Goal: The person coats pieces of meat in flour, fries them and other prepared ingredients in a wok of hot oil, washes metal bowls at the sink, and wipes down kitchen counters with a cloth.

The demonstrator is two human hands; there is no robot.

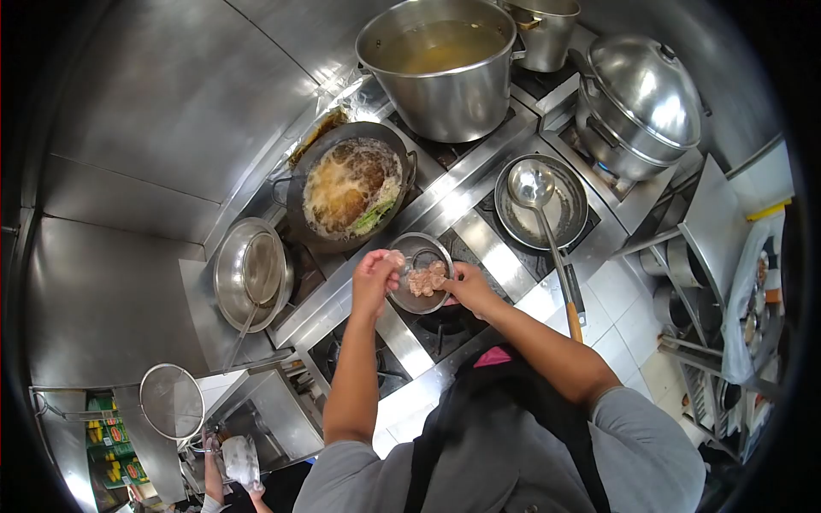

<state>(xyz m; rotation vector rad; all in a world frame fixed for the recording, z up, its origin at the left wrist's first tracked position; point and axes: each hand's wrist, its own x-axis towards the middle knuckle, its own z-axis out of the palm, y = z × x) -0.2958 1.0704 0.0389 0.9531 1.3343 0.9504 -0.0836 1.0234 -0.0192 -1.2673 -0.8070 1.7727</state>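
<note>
A round metal bowl (pixel 409 301) with a clump of pale pink raw meat (pixel 427 280) in it is in front of my body, above the stove's near edge. My right hand (pixel 465 285) grips the bowl's right rim, fingers partly hidden beneath. At the bowl's left side, my left hand (pixel 374 279) is closed in a pinch on a small piece of meat (pixel 395 258). Just beyond that hand stands a dark wok (pixel 329 242) of bubbling brown oil, with something green floating near its right side.
A large stockpot (pixel 479 98) stands at the back. To the right are a frying pan (pixel 506 224) with a ladle (pixel 532 184) and a lidded steamer (pixel 646 90). A metal basin (pixel 224 278) holds a strainer (pixel 262 269) at left. Another person's hands (pixel 212 466) show at lower left.
</note>
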